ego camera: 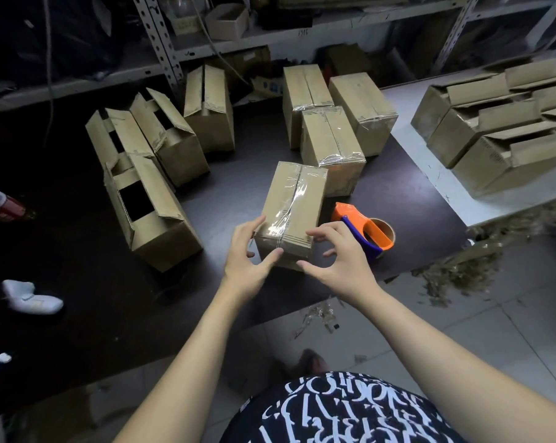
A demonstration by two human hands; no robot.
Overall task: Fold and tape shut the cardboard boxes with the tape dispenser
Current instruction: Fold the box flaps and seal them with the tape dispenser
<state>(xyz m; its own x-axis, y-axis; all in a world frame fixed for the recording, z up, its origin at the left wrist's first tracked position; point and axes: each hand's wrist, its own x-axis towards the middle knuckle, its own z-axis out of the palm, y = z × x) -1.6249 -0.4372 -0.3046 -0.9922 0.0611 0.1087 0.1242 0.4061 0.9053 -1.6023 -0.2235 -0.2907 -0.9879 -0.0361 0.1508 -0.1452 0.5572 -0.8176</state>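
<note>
A taped cardboard box (pixel 291 206) stands on the dark mat (pixel 238 193) in front of me, with clear tape along its top seam. My left hand (pixel 246 255) touches its near left corner, fingers spread and the thumb on the near face. Just off the near right corner hovers my right hand (pixel 335 255), fingers loosely curled and holding nothing. An orange and blue tape dispenser (pixel 364 230) lies on the mat right of the box, behind my right hand.
Three taped boxes (pixel 332 148) stand behind. Several open-flapped boxes (pixel 149 199) stand to the left, and more (pixel 500 129) lie stacked on a white board at the right. Shelving runs along the back. Paper shreds litter the tiled floor. A person's white-socked foot (pixel 30 297) is at the left.
</note>
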